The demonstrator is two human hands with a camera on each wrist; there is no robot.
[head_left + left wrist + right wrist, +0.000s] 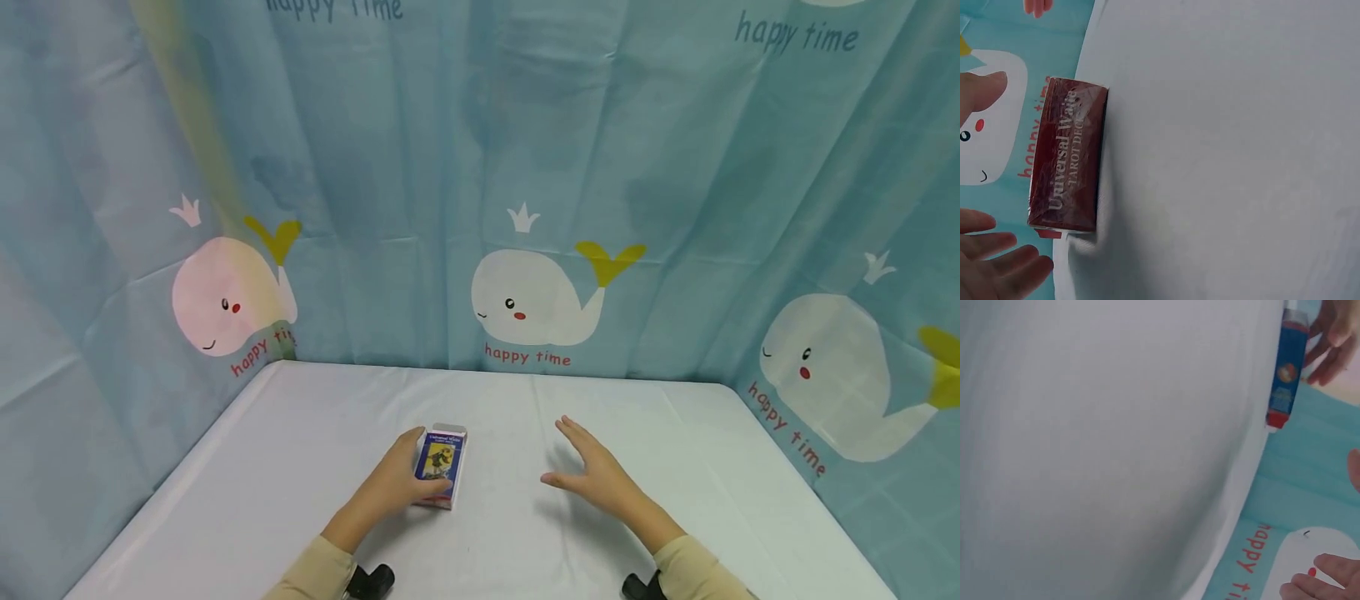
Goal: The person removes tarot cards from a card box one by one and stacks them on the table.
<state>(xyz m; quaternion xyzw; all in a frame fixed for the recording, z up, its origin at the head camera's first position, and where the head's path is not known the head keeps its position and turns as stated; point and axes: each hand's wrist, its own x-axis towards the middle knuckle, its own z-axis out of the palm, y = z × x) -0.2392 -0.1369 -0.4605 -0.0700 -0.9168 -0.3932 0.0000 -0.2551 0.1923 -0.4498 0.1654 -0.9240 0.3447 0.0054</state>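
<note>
A tarot card box, blue with a yellow picture on its face, lies on the white table a little left of the middle. Its end panel, dark red with "Universal Waite Tarot Deck" in print, faces the left wrist camera. A pale flap stands out at its far end. My left hand is at the box's left side, thumb and fingers spread apart, the thumb overlapping the near part of the box in the head view. To the right, my right hand hovers over the table with spread fingers and holds nothing.
The white cloth-covered table ends at the back against a light blue curtain printed with whales and "happy time". More curtain hangs along both sides. A dark wrist camera sits below the left hand, another below the right.
</note>
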